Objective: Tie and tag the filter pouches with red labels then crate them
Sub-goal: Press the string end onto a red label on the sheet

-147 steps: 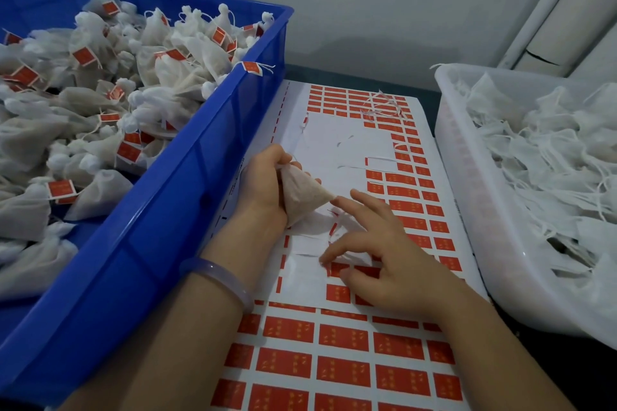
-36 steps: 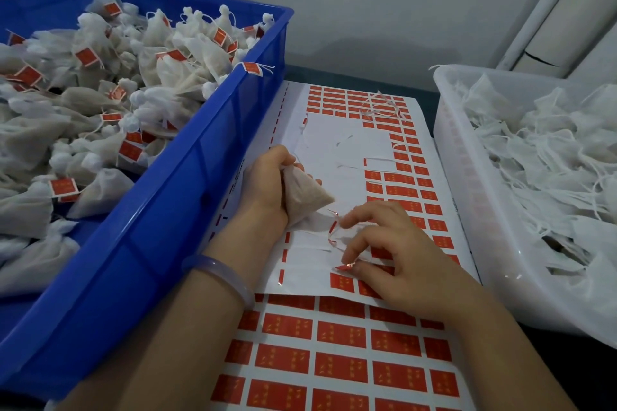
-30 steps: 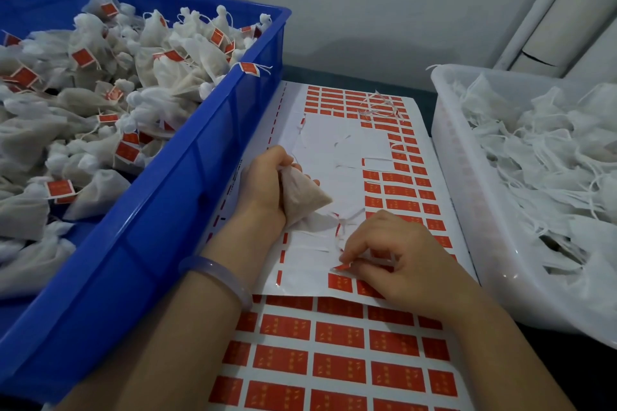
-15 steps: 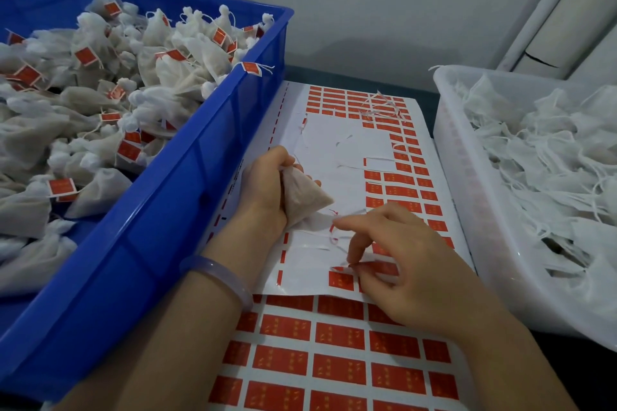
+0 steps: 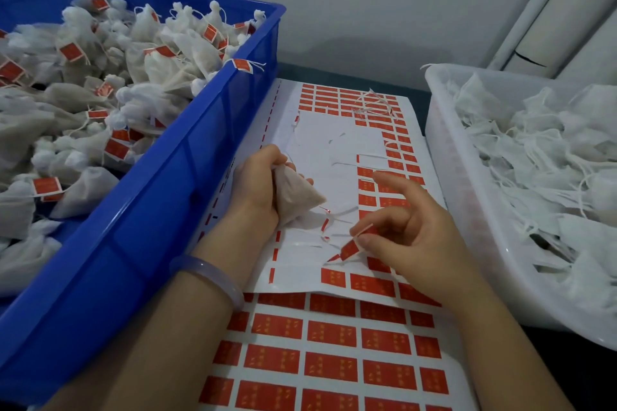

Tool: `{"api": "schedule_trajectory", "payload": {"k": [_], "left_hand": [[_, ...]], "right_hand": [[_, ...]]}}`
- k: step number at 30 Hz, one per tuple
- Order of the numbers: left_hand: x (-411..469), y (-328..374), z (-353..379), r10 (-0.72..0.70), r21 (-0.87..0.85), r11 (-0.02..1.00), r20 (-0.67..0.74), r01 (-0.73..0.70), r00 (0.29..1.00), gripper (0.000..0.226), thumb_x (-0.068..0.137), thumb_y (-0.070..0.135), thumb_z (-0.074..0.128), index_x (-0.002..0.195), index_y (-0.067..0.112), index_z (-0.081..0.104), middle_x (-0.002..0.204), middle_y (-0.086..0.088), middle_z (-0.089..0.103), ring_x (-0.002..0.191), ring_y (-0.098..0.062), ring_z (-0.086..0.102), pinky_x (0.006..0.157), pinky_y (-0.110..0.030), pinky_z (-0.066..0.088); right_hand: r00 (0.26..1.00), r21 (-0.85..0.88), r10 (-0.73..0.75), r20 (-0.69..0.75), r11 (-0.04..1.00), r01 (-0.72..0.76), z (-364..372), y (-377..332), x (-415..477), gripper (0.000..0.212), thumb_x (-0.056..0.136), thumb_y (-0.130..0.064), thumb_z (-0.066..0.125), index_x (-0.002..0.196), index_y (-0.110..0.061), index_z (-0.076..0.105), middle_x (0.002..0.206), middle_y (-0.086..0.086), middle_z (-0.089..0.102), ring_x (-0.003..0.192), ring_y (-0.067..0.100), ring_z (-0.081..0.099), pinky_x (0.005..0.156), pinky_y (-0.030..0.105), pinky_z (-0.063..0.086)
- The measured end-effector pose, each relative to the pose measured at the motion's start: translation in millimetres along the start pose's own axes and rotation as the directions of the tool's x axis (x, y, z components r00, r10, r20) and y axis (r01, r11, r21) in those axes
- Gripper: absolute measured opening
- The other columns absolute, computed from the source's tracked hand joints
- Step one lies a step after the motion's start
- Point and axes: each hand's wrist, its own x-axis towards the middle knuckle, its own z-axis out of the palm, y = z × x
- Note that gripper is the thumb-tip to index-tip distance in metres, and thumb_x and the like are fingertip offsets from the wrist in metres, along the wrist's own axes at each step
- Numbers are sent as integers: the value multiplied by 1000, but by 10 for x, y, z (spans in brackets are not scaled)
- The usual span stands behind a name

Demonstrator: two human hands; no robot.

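Blue crate: fills the left side, heaped with tied white pouches carrying red tags; its right wall runs diagonally, just beside the left forearm.
White bin: on the right, full of loose white pouches with trailing strings; its near wall sits close to the right hand.
Label sheets: two overlapping white sheets of red labels lie in the lane between crate and bin; the upper sheet has a large bare white patch in its middle.
Open room: only this narrow lane between the two containers; both hands work inside it, over the bare patch.
Left hand: rests on the upper sheet near the crate wall, fingers curled and pressed around the gathered neck of a pouch; a pale bangle sits on the wrist.
Pouch: beige, triangular, its wide end pointing right and lying on the sheet; thin white string trails from it toward the right hand.
Right hand: hovers low over the sheet, palm turned left; thumb and middle finger pinch a label, index finger stretched out above.
Label: red, partly peeled, its lower corner at the sheet's surface.
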Motion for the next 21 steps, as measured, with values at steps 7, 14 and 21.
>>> {"api": "schedule_trajectory", "payload": {"k": [7,14,21], "left_hand": [[-30,20,7,-15,13,1000,2,15,1000,10,73,21,58,82,21,55,91,-7,59,97,-31,64,76,-45,56],[-82,52,20,-34,39,999,-24,34,999,8,73,20,59,81,19,58,79,-4,62,86,-27,65,82,-47,55],[-207,135,91,70,278,957,60,-85,996,11,78,18,60,88,15,62,97,-10,64,92,-29,65,84,-49,54]], "right_hand": [[998,64,62,-10,996,-61,-34,39,29,61,76,-13,73,116,-43,41,83,-15,71,80,3,68,75,9,51],[977,125,62,-203,991,-37,-153,43,31,56,81,-4,67,117,-39,43,82,-16,70,76,2,68,62,5,48],[967,284,149,-206,955,-87,-111,-33,25,50,74,-21,72,111,-43,48,82,-16,72,73,5,70,54,8,49]]}}
